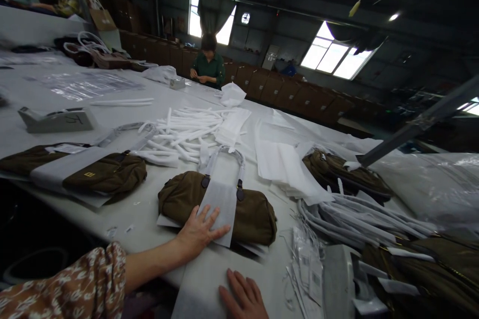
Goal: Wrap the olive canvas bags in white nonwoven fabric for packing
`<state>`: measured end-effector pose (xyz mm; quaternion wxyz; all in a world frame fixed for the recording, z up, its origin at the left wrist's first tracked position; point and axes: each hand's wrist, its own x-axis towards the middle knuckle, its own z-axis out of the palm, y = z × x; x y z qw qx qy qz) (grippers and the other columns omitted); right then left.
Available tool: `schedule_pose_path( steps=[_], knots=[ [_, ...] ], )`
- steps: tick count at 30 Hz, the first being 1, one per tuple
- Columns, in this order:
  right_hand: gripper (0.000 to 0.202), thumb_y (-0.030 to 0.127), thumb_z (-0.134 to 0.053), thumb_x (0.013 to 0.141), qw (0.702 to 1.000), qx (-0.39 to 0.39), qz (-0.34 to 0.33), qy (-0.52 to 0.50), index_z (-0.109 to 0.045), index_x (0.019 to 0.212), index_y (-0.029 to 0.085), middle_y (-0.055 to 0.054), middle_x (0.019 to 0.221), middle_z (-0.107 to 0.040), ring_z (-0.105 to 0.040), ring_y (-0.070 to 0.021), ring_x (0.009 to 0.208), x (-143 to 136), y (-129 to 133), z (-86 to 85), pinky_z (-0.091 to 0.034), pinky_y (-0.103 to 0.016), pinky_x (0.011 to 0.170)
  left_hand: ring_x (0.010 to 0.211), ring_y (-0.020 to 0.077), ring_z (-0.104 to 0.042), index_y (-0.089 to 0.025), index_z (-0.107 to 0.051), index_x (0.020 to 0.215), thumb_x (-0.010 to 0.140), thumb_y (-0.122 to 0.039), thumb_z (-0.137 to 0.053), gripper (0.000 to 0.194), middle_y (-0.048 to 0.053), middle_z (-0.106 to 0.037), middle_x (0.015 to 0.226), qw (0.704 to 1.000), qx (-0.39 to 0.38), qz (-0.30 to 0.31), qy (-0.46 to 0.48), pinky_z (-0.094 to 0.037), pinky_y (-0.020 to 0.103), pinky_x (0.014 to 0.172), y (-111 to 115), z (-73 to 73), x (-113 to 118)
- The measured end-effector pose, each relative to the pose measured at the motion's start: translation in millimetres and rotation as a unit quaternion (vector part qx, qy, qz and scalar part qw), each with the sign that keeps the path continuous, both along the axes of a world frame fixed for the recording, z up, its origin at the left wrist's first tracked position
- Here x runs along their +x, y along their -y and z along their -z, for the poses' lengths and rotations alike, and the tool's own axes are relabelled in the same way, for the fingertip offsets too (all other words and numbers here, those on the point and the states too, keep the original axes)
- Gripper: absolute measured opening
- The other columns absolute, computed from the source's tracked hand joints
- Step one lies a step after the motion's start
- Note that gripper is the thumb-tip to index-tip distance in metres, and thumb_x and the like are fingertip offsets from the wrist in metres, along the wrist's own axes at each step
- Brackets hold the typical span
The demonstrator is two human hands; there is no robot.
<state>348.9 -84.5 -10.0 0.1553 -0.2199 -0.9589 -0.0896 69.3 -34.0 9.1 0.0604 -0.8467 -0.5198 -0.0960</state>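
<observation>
An olive-brown handbag (258, 214) lies before me on the table, its wrapped handles (241, 159) pointing away. A strip of white foam sheet (220, 194) crosses the bag's middle. My left hand (200, 232) is spread flat on the bag and the sheet's near part, holding nothing. Closer to me, my right hand (245, 296) lies with fingers stretched out over a white sheet (202, 284) that reaches toward the table's near edge; its wrist is out of frame. Another brown handbag (108, 172) with a white strip around it lies to the left.
White foam tubes (187, 132) are heaped behind the bag, with stacked white sheets (280, 162) to their right. Tags (309, 259), a tape dispenser (339, 279) and more brown bags (430, 264) crowd the right. A second dispenser (58, 119) stands left. A person (209, 67) works across the table.
</observation>
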Motion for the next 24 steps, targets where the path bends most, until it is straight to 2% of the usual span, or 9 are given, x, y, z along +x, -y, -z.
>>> schedule_pose_path(
  steps=[3, 6, 9, 12, 14, 16, 18, 21, 24],
  knots=[
    [0.047, 0.033, -0.057, 0.079, 0.999, -0.009, 0.037, -0.031, -0.054, 0.126, 0.031, -0.009, 0.133, -0.056, -0.055, -0.0274, 0.105, -20, 11, 8.3, -0.043, -0.041, 0.085, 0.131, 0.0406, -0.037, -0.05, -0.021, 0.142, 0.091, -0.025, -0.05, 0.063, 0.011, -0.033, 0.15, 1.0, -0.008, -0.02, 0.006, -0.028, 0.065, 0.098, 2, -0.7, 6],
    [0.035, 0.029, -0.056, 0.079, 0.996, -0.032, 0.035, -0.073, -0.062, 0.114, 0.03, -0.007, 0.128, -0.06, -0.057, -0.0242, 0.093, -39, 9, 0.1, -0.045, -0.037, 0.076, 0.13, 0.0425, -0.037, -0.052, -0.025, 0.14, 0.088, -0.018, -0.054, 0.069, 0.011, -0.036, 0.149, 0.998, -0.012, -0.067, 0.0, -0.025, 0.069, 0.097, 5, -3.5, 17],
    [0.023, 0.023, -0.05, 0.084, 0.992, -0.028, 0.023, -0.118, -0.066, 0.099, 0.029, -0.004, 0.121, -0.065, -0.057, -0.0202, 0.084, -53, -5, -21.1, -0.045, -0.036, 0.073, 0.129, 0.045, -0.037, -0.05, -0.031, 0.139, 0.082, -0.015, -0.061, 0.074, 0.011, -0.038, 0.148, 0.994, -0.023, -0.106, 0.004, -0.019, 0.074, 0.097, 9, -5.6, 30],
    [0.027, 0.016, -0.044, 0.087, 0.988, -0.015, 0.008, -0.155, -0.067, 0.094, 0.028, -0.002, 0.119, -0.066, -0.059, -0.022, 0.099, -65, -31, -51.0, -0.043, -0.04, 0.086, 0.132, 0.0439, -0.034, -0.047, -0.035, 0.138, 0.082, -0.021, -0.064, 0.069, 0.011, -0.037, 0.149, 0.994, -0.021, -0.104, 0.023, -0.014, 0.074, 0.1, 10, -4.7, 36],
    [0.03, 0.014, -0.042, 0.088, 0.989, -0.058, -0.006, -0.139, -0.066, 0.1, 0.027, -0.004, 0.118, -0.066, -0.057, -0.0219, 0.11, -71, -50, -69.8, -0.044, -0.039, 0.089, 0.134, 0.0402, -0.034, -0.042, -0.038, 0.138, 0.087, -0.024, -0.059, 0.058, 0.012, -0.038, 0.148, 0.995, -0.017, -0.089, 0.03, -0.015, 0.072, 0.103, 9, -3.8, 33],
    [0.031, 0.016, -0.042, 0.089, 0.984, -0.127, -0.009, -0.128, -0.064, 0.109, 0.024, -0.006, 0.113, -0.068, -0.06, -0.0195, 0.109, -76, -66, -80.8, -0.047, -0.033, 0.085, 0.134, 0.0366, -0.035, -0.036, -0.041, 0.137, 0.092, -0.028, -0.049, 0.046, 0.014, -0.038, 0.148, 0.998, -0.021, -0.05, 0.042, -0.018, 0.068, 0.105, 7, -4.7, 24],
    [0.032, 0.018, -0.043, 0.089, 0.974, -0.17, 0.003, -0.15, -0.062, 0.115, 0.022, -0.007, 0.106, -0.07, -0.063, -0.0182, 0.103, -78, -76, -80.5, -0.05, -0.03, 0.081, 0.134, 0.0339, -0.036, -0.031, -0.042, 0.136, 0.094, -0.028, -0.045, 0.043, 0.014, -0.036, 0.149, 0.998, -0.029, 0.001, 0.052, -0.022, 0.062, 0.108, 4, -8.7, 13],
    [0.032, 0.02, -0.04, 0.092, 0.96, -0.175, 0.031, -0.216, -0.062, 0.116, 0.023, -0.007, 0.104, -0.071, -0.066, -0.0185, 0.097, -76, -84, -64.5, -0.053, -0.03, 0.08, 0.137, 0.0309, -0.031, -0.023, -0.031, 0.142, 0.084, -0.019, -0.054, 0.063, 0.013, -0.032, 0.151, 0.992, -0.073, 0.072, 0.076, -0.024, 0.054, 0.112, 4, -20.2, -4],
    [0.03, 0.022, -0.04, 0.094, 0.938, -0.195, 0.074, -0.275, -0.065, 0.11, 0.024, -0.005, 0.1, -0.073, -0.069, -0.0177, 0.09, -73, -87, -48.6, -0.055, -0.029, 0.078, 0.14, 0.0221, -0.028, -0.013, -0.03, 0.139, 0.071, -0.003, -0.049, 0.071, 0.015, -0.033, 0.15, 0.981, -0.127, 0.072, 0.125, -0.025, 0.044, 0.114, 12, -33.0, -15]
  ],
)
